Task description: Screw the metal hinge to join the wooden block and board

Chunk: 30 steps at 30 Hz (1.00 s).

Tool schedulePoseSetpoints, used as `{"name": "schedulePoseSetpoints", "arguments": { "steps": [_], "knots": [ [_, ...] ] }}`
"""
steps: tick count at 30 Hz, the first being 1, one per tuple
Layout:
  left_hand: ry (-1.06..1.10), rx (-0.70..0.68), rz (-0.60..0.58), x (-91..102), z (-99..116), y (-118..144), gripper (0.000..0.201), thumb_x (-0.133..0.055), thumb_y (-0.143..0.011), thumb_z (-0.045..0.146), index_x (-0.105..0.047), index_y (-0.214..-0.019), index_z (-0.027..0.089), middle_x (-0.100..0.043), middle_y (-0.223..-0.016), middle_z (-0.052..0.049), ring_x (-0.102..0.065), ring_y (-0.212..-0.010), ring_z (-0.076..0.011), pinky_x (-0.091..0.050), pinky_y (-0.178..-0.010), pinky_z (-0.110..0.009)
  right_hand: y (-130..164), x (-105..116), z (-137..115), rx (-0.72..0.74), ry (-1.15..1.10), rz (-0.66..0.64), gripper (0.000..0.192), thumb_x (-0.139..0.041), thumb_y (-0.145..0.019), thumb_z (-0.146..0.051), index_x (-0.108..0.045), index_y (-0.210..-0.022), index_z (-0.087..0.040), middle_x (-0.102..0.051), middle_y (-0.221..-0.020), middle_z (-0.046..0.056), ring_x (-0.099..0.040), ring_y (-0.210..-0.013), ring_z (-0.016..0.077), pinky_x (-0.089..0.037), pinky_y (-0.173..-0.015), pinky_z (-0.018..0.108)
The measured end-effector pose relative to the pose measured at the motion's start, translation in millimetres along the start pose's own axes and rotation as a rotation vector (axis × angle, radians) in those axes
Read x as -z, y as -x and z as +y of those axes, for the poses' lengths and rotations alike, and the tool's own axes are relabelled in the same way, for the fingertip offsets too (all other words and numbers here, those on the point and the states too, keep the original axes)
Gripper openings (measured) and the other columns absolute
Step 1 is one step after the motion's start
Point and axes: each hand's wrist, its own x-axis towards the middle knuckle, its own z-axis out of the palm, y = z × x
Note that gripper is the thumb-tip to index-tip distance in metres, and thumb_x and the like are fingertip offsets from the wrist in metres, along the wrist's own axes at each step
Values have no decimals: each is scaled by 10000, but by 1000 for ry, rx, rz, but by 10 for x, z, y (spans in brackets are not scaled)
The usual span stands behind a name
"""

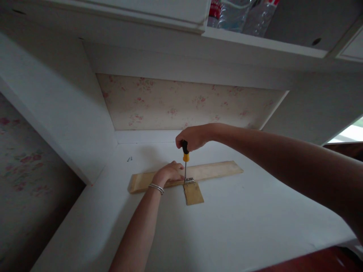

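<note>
My right hand (194,138) is closed round the black and yellow handle of a screwdriver (186,156), which stands upright with its tip down at a metal hinge (189,180). The hinge lies where a long pale wooden board (215,170) meets a small square wooden piece (194,194). My left hand (170,172) rests on the long board just left of the screwdriver, its fingers stretched toward the hinge and the thumb apart. A bracelet circles the left wrist. Whether a screw sits under the tip is too small to tell.
Two small screws (129,159) lie at the back left of the white tabletop (227,226). Overhead, a shelf (263,41) holds plastic bottles (232,15). A white side panel (65,94) rises on the left, and floral wallpaper (184,102) covers the back.
</note>
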Motion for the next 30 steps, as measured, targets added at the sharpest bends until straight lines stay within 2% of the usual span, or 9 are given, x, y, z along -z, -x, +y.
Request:
{"name": "schedulePoseSetpoints", "arguments": {
  "steps": [2, 4, 7, 10, 12, 17, 21, 26, 30],
  "knots": [
    [3, 9, -1, 7, 8, 9, 537, -673, -660, 484, -573, -1145, 276, -534, -1245, -50, -558, -1073, -226, -451, -886, -281, -4, -1, -5, -64, -47, -18, 410, -649, -691, -293, -633, -1084, -177, -686, -973, 66, -622, -788, 179, -418, -605, 254],
    [6, 16, 1, 20, 22, 26, 543, -672, -663, 479, -571, -1159, 281, -526, -1250, -53, -552, -1087, -228, -449, -896, -283, -26, -6, -3, -198, -99, -66, 464, -582, -762, -455, -622, -1102, -142, -691, -879, 84, -622, -653, 167, -422, -575, 274],
    [3, 23, -5, 37, 45, 50, 556, -677, -670, 469, -562, -1181, 283, -518, -1263, -55, -548, -1099, -227, -454, -895, -276, -62, -7, 13, -312, -49, -129, 465, -464, -835, -478, -666, -953, -76, -670, -715, 104, -580, -507, 148, -414, -543, 292],
    [-8, 24, -10, 45, 58, 60, 553, -675, -680, 462, -558, -1188, 277, -525, -1257, -56, -546, -1101, -225, -453, -900, -273, -58, 9, 39, -149, -19, -77, 277, -582, -751, -321, -676, -918, -120, -681, -765, 70, -574, -548, 130, -395, -552, 265],
    [-12, 23, -13, 44, 62, 60, 550, -672, -684, 456, -561, -1190, 271, -528, -1254, -58, -550, -1093, -225, -452, -901, -275, -37, 17, 65, -16, -13, -14, 285, -640, -660, -215, -674, -938, -164, -686, -816, 35, -570, -609, 125, -376, -560, 246],
    [-16, 27, 2, 41, 77, 61, 550, -676, -677, 449, -576, -1184, 260, -533, -1247, -63, -551, -1083, -229, -451, -894, -276, -10, -33, 159, 139, -56, 2, 320, -488, -570, 3, -673, -764, -172, -668, -720, -1, -542, -621, 108, -339, -556, 225],
    [-4, -1, 15, 43, 82, 62, 498, -680, -683, 396, -612, -1158, 264, -561, -1209, -66, -566, -1045, -233, -461, -867, -286, -13, -87, 189, 203, -112, 65, 294, -428, -531, 23, -622, -644, -166, -626, -615, -20, -508, -556, 90, -308, -521, 215],
    [59, -204, 39, 57, 29, 63, 354, -609, -753, 272, -671, -1085, 168, -626, -1129, -87, -598, -977, -200, -442, -892, -261, 57, -41, 200, 238, -142, 191, 245, -430, -525, 14, -594, -587, -157, -577, -553, -27, -472, -517, 76, -295, -520, 213],
    [88, -279, -38, 109, 20, 100, 373, -653, -708, 284, -687, -1064, 178, -672, -1061, -55, -622, -901, -187, -465, -813, -246, 238, 3, 290, 179, -238, 243, 292, -408, -509, 20, -613, -619, -157, -593, -577, -29, -493, -529, 75, -293, -510, 204]
  ]
}}
